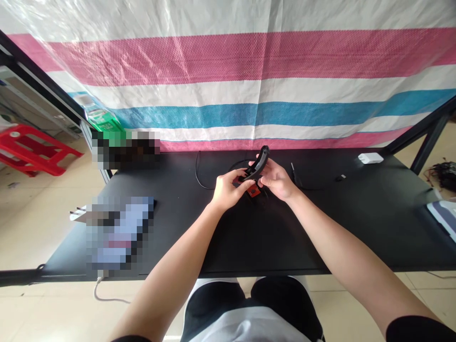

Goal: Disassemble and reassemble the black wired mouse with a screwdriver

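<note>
Over the black table (270, 237), the left hand (227, 190) and right hand (276, 179) hold a curved black plastic part (261, 162) up between them, the fingers (245, 186) of both clamped on it. A small red circuit board (253, 191) shows just beneath it; whether they are joined is hard to tell. Farther off, a thin black cable (201, 176) loops behind the hands, a slim dark screwdriver (295, 173) lies to the right, then a white charger (370, 158) — and a pink, white and blue striped tarpaulin (228, 61) hangs behind the table.

A white rectangular plastic adapter (370, 158) lies toward the far right of the black bench (270, 237), below a pink, white and blue striped woven tarpaulin (228, 61); a red plastic stool (28, 149) sits on the beige tiled floor (42, 237) at left.
</note>
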`<control>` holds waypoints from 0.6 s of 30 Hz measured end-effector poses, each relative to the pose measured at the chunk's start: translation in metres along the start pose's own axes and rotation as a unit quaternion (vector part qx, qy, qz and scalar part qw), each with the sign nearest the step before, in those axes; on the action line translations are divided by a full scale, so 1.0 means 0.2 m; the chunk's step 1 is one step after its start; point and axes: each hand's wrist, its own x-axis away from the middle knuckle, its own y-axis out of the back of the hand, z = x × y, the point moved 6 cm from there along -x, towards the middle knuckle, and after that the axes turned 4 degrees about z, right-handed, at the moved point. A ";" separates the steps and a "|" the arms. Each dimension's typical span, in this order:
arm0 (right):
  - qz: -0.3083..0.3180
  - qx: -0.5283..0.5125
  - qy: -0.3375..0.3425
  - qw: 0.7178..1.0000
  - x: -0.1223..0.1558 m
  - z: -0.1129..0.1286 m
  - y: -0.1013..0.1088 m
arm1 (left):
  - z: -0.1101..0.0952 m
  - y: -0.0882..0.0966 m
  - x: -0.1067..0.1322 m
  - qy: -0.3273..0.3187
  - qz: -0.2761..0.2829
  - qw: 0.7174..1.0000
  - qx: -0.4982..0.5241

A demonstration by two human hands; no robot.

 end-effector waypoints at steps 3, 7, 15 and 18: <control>-0.017 -0.016 0.001 1.000 0.00 0.01 0.00 | 0.05 -0.05 0.00 0.110 0.067 0.976 0.177; -0.030 -0.018 -0.003 0.999 0.00 0.01 -0.01 | 0.06 -0.09 -0.01 0.164 0.090 0.939 0.288; -0.043 -0.016 -0.007 0.999 0.00 0.01 -0.01 | 0.06 -0.07 -0.01 0.194 0.046 0.932 0.303; -0.042 -0.009 -0.008 0.999 0.00 0.01 -0.01 | 0.07 -0.05 -0.02 0.183 0.030 0.941 0.282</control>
